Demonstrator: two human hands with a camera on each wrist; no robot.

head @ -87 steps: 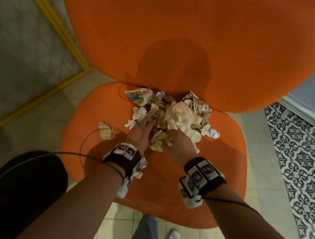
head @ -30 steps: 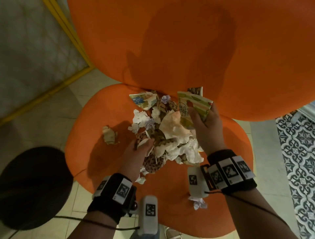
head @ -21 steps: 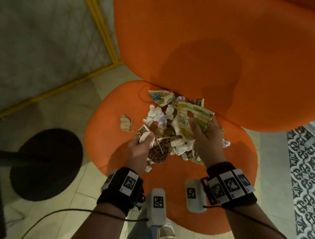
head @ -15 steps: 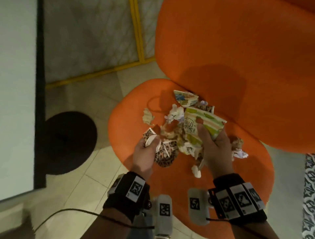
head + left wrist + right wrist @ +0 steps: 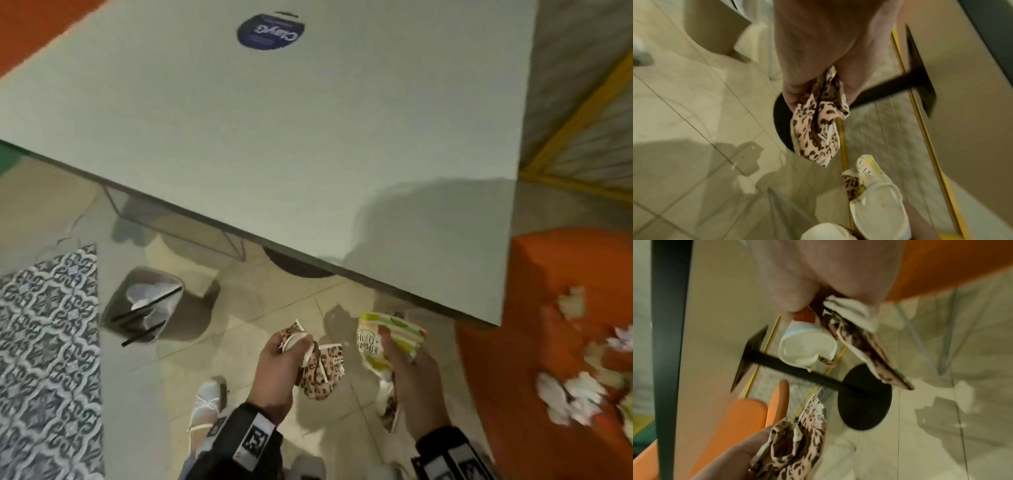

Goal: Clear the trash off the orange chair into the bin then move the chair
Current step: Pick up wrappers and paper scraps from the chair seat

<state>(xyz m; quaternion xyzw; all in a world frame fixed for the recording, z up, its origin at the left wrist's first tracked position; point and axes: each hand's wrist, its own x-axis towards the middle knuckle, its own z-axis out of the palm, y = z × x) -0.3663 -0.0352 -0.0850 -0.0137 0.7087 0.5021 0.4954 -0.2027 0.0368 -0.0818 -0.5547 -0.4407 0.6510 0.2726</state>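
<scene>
My left hand (image 5: 291, 344) grips crumpled leopard-print paper cups (image 5: 320, 373) over the tiled floor; the left wrist view shows them (image 5: 818, 129) hanging from my fingers. My right hand (image 5: 399, 347) holds a green-and-yellow paper cup (image 5: 383, 339), and in the right wrist view also a white cup (image 5: 807, 347), a leopard-print piece (image 5: 869, 350) and a tissue (image 5: 851, 311). The bin (image 5: 144, 308), with paper and black straws inside, stands on the floor to the left of both hands. At the right edge is the orange chair (image 5: 534, 308) with scraps of trash (image 5: 575, 387) on its seat.
A large pale table top (image 5: 308, 120) overhangs the floor just beyond my hands. Its black round base (image 5: 865, 395) stands underneath. A patterned rug (image 5: 44, 342) lies at the left, beside the bin. My white shoe (image 5: 205, 401) is below the left hand.
Both hands lifted handfuls of trash off the chair seat and carried them left over the floor. The view swung left, so the chair now sits at the right edge and the bin shows.
</scene>
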